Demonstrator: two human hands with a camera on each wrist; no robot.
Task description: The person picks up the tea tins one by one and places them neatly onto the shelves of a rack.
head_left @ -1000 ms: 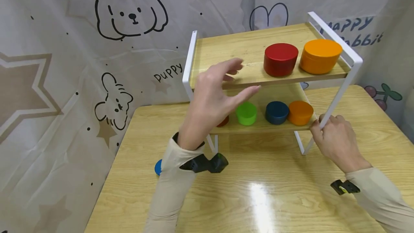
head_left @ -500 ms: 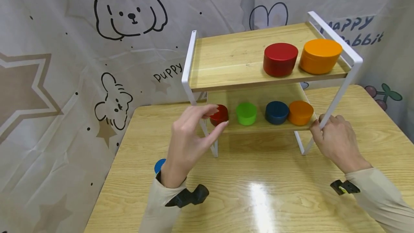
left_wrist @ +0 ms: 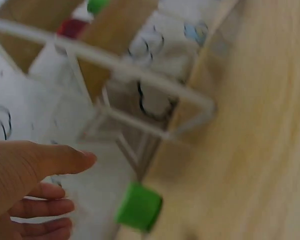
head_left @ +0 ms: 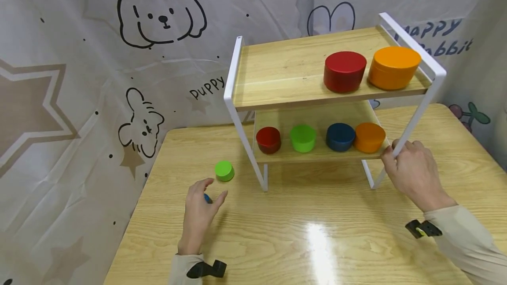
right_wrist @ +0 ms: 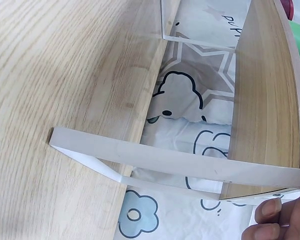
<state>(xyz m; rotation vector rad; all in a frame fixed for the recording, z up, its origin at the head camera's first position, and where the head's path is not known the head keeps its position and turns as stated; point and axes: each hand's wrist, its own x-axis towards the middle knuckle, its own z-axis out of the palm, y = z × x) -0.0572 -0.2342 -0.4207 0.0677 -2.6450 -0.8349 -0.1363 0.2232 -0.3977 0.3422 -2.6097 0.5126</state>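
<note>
Left hand [head_left: 200, 214] low on table [head_left: 317, 241], fingers curled round small blue piece [head_left: 207, 198], mostly hidden. Green cap [head_left: 224, 171] just beyond fingertips, near shelf rack [head_left: 253, 162]. Right hand [head_left: 413, 173] grips rack's right front leg. Coloured tins on both shelves.

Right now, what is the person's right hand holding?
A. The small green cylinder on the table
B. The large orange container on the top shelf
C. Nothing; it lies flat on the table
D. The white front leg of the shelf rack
D: the right hand grips the white front leg of the rack beside the lower shelf.
</note>
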